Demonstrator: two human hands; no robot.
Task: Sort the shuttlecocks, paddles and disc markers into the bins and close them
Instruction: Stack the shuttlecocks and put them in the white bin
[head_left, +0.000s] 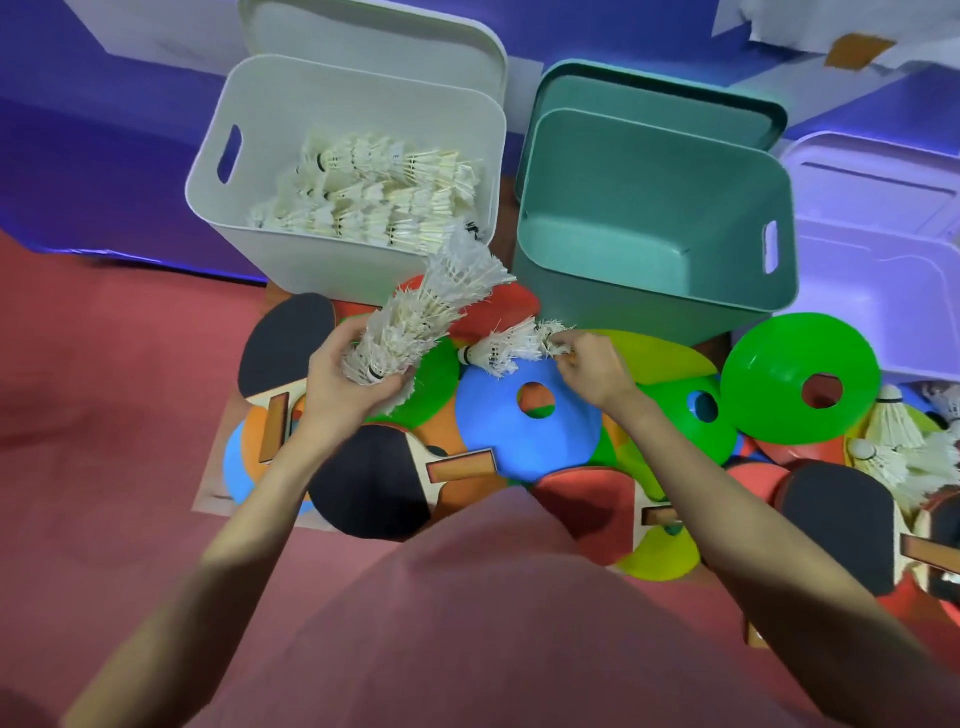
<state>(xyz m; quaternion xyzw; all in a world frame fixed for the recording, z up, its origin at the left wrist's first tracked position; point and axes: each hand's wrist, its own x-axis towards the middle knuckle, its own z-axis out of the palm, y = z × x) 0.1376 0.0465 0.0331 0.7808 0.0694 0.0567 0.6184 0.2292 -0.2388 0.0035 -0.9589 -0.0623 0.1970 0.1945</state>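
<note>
My left hand (345, 382) grips the cork end of a long nested stack of white shuttlecocks (431, 306), tilted up toward the white bin (270, 249). That bin holds several shuttlecocks (374, 197). My right hand (587, 364) pinches the feathers of a short stack of shuttlecocks (506, 351) just above a blue disc marker (530, 421). The green bin (649, 301) stands open and holds nothing. Paddles (379, 483) and coloured disc markers lie mixed on the floor under my hands.
A lavender bin (883, 291) stands at the right. White and green lids (654, 93) lean behind their bins. More shuttlecocks (893, 436) lie at the right edge beside a large green disc (795, 379). Red floor stretches to the left.
</note>
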